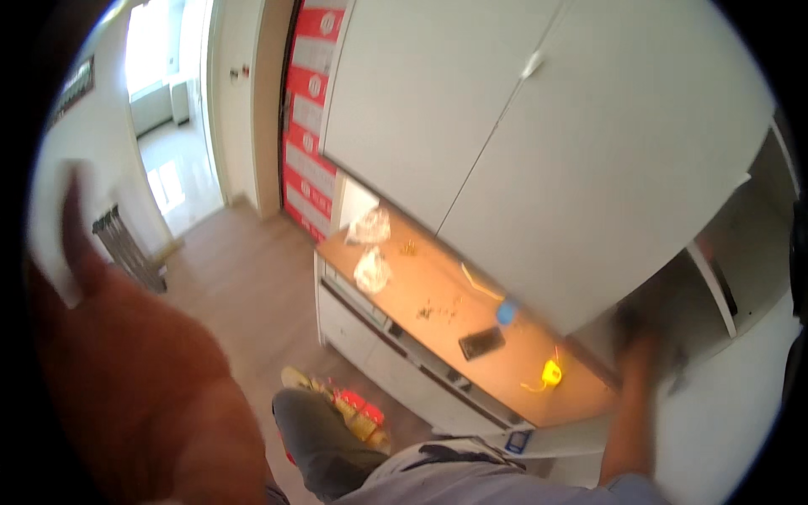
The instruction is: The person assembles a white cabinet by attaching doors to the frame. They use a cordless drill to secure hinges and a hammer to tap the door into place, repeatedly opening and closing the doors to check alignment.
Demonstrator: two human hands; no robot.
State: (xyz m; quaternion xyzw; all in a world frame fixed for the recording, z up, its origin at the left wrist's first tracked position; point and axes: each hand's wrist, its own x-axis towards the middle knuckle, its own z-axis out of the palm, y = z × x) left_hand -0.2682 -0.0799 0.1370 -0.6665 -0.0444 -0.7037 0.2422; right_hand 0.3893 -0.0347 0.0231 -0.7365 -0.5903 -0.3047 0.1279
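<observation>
My left hand [143, 379] looms large and blurred at the left, close to the camera. One digit points up; the other fingers are lost in the dark rim, so any held thing is hidden. My right forearm rises at the right, and my right hand [635, 324] reaches into the shaded lower part of an open cabinet [715, 295]. Shadow and motion smear its fingers. Left of it is the large white cabinet door [623, 168]. A yellow tape measure [551, 373] lies on the wood-coloured counter [438, 278] below, nearest to my right hand.
On the counter lie a dark phone [481, 343], a small blue item [506, 313], scattered small hardware [425, 313] and crumpled plastic bags [372, 269]. Drawers [353, 328] front it. Red and yellow packaging [362, 410] rests on the floor by my leg. A radiator [130, 244] stands beyond.
</observation>
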